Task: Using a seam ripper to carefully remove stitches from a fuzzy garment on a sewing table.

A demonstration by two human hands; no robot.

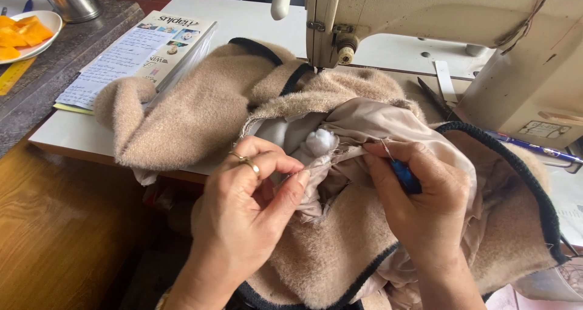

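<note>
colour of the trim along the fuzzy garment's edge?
Dark navy-black trim on the beige garment; clearest in the head view.

We see the left hand point(246, 191) pinching the pale lining point(388, 125) of a fuzzy beige garment point(200, 112), just below the sewing machine point(461, 30). Right hand point(425, 200) grips a blue-handled tool point(404, 176) at the same seam. Papers point(136, 52) sit left of the machine, plate of orange pieces point(27, 34) further left.

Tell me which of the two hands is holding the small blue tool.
The right hand pinches the small blue-handled tool against the shiny beige lining; the left hand, wearing gold rings, grips only fabric.
</note>
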